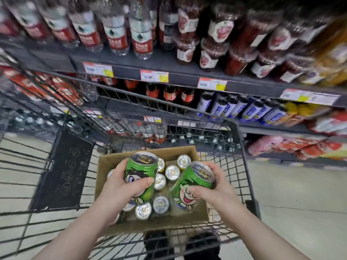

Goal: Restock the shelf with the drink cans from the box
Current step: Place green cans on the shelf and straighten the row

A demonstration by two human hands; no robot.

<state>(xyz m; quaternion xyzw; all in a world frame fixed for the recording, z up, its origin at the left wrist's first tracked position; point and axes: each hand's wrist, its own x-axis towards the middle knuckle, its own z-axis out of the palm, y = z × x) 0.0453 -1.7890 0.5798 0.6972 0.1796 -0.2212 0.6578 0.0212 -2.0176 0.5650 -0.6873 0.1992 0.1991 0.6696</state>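
While my left hand (120, 186) curled its fingers round a green can (140, 171), held nearly upright, my right hand (212, 192) gripped a second can (191, 182), tilted with its top leaning away from the first. I held both just above the box (105, 166), where more cans (161, 204) stood with silver tops up. The box sat in the cart (242, 147), which stood close before the shelf (187, 72) of bottles (140, 34).
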